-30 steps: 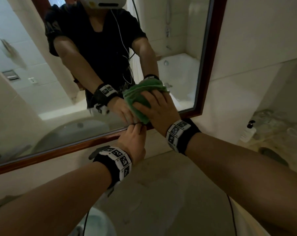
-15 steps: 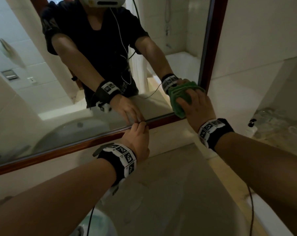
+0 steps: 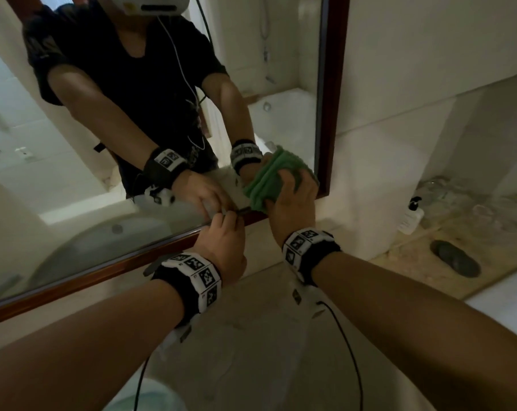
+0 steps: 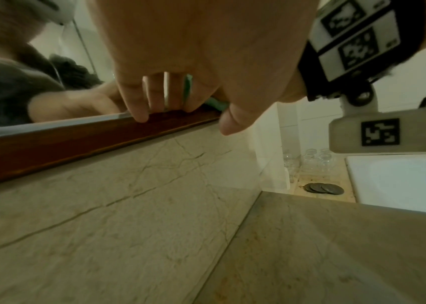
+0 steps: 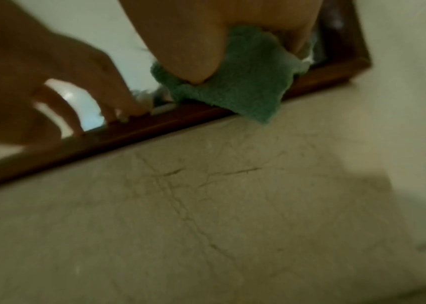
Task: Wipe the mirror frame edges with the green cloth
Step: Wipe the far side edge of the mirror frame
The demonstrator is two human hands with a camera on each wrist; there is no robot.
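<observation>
The mirror has a dark brown wooden frame [image 3: 103, 269]. My right hand [image 3: 293, 200] grips the folded green cloth [image 3: 266, 182] and presses it on the glass and the bottom frame edge, a little left of the lower right corner. In the right wrist view the thumb lies on the cloth [image 5: 245, 82], whose lower corner hangs over the frame [image 5: 155, 123]. Just left of the cloth, my left hand [image 3: 224, 238] rests its fingers [image 4: 155, 98] on the frame's top lip [image 4: 51, 142] and holds nothing. A sliver of cloth [image 4: 214, 103] shows behind them.
Beige stone wall [image 4: 128, 226] runs under the mirror down to a counter [image 3: 251, 351]. At the right stand a soap bottle [image 3: 411, 215], several glasses [image 3: 459, 200] and dark round coasters [image 3: 456, 259]. A white basin [image 4: 401, 181] is at the right.
My right hand slid the cloth right to the frame's lower right corner, then back left along the bottom edge. The left hand stayed on the frame.
</observation>
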